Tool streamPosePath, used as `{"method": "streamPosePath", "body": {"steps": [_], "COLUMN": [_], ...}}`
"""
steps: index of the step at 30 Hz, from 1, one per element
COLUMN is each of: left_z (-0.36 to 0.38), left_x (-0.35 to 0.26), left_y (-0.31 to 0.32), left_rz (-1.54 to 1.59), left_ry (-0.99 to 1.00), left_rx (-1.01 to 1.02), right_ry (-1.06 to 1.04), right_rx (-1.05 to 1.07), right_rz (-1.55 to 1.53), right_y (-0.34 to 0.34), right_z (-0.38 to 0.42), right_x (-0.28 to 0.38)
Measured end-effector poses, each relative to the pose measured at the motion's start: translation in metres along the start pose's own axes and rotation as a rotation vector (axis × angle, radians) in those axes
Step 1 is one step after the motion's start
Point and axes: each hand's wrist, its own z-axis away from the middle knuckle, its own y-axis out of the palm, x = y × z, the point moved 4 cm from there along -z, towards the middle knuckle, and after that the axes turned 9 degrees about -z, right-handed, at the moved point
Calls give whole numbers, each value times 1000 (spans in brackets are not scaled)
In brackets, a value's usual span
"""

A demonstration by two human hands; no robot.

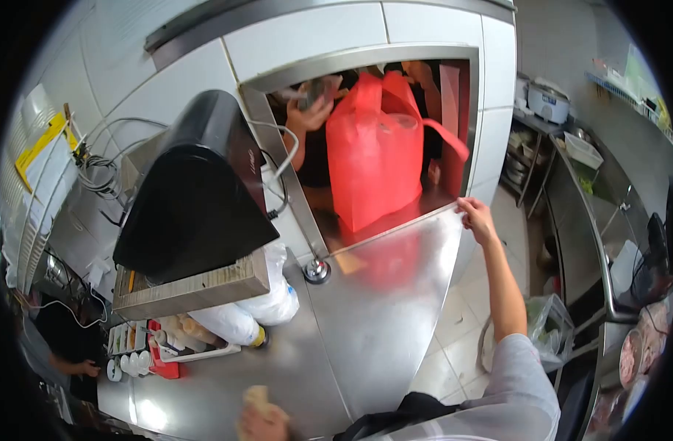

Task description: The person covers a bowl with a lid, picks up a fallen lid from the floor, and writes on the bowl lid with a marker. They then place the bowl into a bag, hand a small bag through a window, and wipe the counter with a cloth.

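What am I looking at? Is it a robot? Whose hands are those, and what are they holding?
No robot here! A person wears a camera on their head, so this one picture looks down past their own arms. Their right hand is at the corner of the shiny metal counter. Their left hand seems to hold something pale, maybe a cloth, but it is blurry. A silver bell sits on the counter. The big red bag stands in the wall opening, where somebody else's hand holds something dark. The big black machine is on a wooden stand.
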Motion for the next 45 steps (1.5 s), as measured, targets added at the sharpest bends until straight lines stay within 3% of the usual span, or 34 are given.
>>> {"method": "streamPosePath", "body": {"steps": [2,4,5,6,7,8,9,10,11,12,13,14,17,19,21,22,24,25,27,31,35,42,44,45], "left_z": [-16,-23,-24,-25,-27,-19,-10,-1,7,19,35,49,92,109,118,105,78,70,62,48,14,-71,-104,-115], "left_x": [68,174,167,168,167,171,164,142,116,88,59,26,-70,-121,-148,-169,-226,-254,-305,-394,-465,-625,-679,-706], "left_y": [23,129,110,85,63,80,81,73,64,58,53,51,57,73,90,53,-12,-31,-52,-57,-55,-36,-20,-24], "left_rz": [-348,-668,-672,-478,-274,-510,-527,-475,-409,-331,-244,-151,64,146,108,87,204,208,247,101,217,250,471,416], "left_ry": [-206,-7,9,-294,-586,-401,-367,-343,-308,-244,-147,-14,481,843,1085,1083,1079,1058,1043,921,926,868,1025,1043], "left_rx": [-20,-381,-382,-229,-70,-220,-268,-297,-321,-342,-358,-360,-299,-350,-589,-585,24,10,217,200,204,94,-171,-187], "right_ry": [74,135,167,201,19,205,496,525,592,673,1180,1360,1427,1399,1335,1283,1179,1108,936,601,651,981,1058,1092], "right_rx": [-98,-241,-327,-403,-409,-442,-486,-59,24,91,-264,-457,-532,-518,-486,-456,-396,-378,-236,-250,-232,-243,-246,-248], "right_rz": [-2,87,149,193,294,558,742,1365,1166,961,837,714,585,528,490,496,579,647,574,398,490,472,513,536], "right_y": [-60,-117,-147,-186,-264,-292,-298,-349,-409,-397,-413,-395,-372,-370,-377,-378,-369,-362,-351,-336,-346,-385,-399,-407], "right_z": [29,70,102,136,163,226,300,368,468,533,617,651,693,688,657,628,551,493,399,267,235,283,289,287], "right_x": [-37,-78,-102,-136,-218,-233,-228,-277,-332,-321,-291,-257,-230,-230,-240,-250,-260,-261,-259,-237,-221,-259,-263,-262]}}
